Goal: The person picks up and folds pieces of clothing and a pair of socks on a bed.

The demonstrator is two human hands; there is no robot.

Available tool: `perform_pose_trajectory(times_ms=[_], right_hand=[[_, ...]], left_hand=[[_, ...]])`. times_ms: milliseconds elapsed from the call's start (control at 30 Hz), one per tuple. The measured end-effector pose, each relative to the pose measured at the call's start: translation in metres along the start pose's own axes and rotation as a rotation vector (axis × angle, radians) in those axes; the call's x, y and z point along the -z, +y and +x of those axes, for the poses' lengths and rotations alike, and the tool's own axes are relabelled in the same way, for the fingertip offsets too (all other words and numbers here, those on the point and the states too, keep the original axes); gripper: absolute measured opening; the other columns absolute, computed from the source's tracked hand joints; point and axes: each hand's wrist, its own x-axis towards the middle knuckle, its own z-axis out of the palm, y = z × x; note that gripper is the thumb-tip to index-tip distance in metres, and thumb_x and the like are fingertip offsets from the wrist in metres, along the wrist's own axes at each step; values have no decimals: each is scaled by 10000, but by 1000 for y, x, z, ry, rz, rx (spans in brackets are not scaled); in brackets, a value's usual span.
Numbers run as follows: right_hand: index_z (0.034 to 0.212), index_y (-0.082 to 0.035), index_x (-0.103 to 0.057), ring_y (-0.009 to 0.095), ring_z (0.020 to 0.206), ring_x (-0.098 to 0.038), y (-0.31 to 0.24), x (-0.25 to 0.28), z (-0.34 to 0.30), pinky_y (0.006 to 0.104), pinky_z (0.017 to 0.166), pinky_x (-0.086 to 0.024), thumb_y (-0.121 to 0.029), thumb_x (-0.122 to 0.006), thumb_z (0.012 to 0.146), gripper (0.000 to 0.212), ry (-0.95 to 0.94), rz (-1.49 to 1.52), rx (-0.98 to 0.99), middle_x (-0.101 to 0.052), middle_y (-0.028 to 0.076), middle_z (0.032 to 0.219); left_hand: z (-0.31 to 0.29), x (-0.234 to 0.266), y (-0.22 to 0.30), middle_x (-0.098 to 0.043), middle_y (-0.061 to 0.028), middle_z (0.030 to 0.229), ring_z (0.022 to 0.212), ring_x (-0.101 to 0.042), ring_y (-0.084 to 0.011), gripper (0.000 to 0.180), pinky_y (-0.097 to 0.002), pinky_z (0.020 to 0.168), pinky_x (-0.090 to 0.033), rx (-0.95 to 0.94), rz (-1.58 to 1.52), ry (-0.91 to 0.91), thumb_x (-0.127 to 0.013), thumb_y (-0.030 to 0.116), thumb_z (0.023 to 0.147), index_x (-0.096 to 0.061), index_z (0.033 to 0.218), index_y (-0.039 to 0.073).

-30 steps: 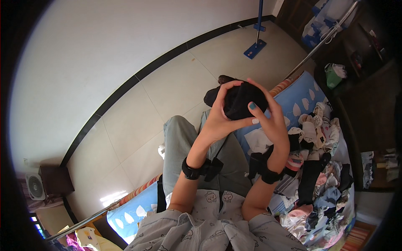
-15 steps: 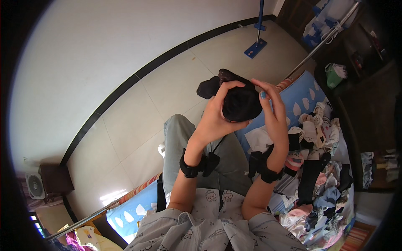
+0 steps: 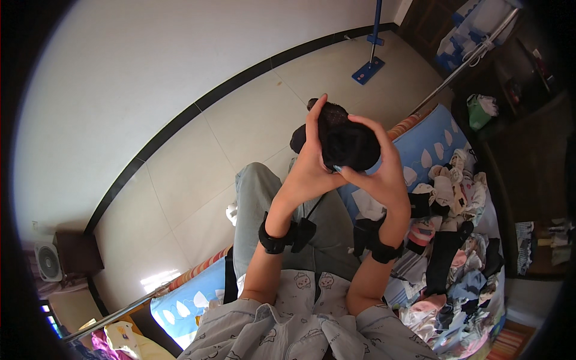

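Above my knees I hold a bunched black sock (image 3: pixel 351 147), its opening stretched round toward me. My left hand (image 3: pixel 312 159) grips its left side, index finger pointing up and thumb underneath. On the other side my right hand (image 3: pixel 384 165) curls over it, fingers along the top right and thumb at the lower edge beside the left thumb. Dark ends of the sock hang out beyond the left fingers, partly hidden by them. Black bands with small boxes circle both wrists. To my right lies a heap of socks (image 3: pixel 450 246) in white, pink, grey and black.
The heap spreads over a blue bed sheet (image 3: pixel 420 141) with a white leaf pattern. A blue flat mop (image 3: pixel 368 71) stands on the tiled floor ahead. A green bag (image 3: pixel 480 111) sits on the dark shelf at right. Far left is a fan (image 3: pixel 48 261).
My right hand has closed in on the black sock, its thumb now at the lower edge. My left index finger has straightened upward, and the sock has shifted slightly right.
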Motion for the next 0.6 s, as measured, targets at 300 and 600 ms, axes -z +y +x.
perform_pose_trajectory(times_ms=[300,600], right_hand=[[1152,-102,-533,314,962,-590,8,-4,-1,390,818,-467,-153,-749,610,585,153,-326,-6,-587,139,1056],[1113,-74,-531,329,920,-590,8,-4,-2,396,791,-468,-156,-756,627,542,107,-341,-14,-582,155,1016]], left_hand=[[-11,0,-6,-492,-181,1228,1142,-494,-217,1050,-339,973,-395,642,-122,-51,-799,91,634,-85,1392,-44],[-14,0,-25,-505,-173,1212,1144,-500,-213,926,-321,965,-403,267,-90,0,-810,98,608,-263,1335,-74]])
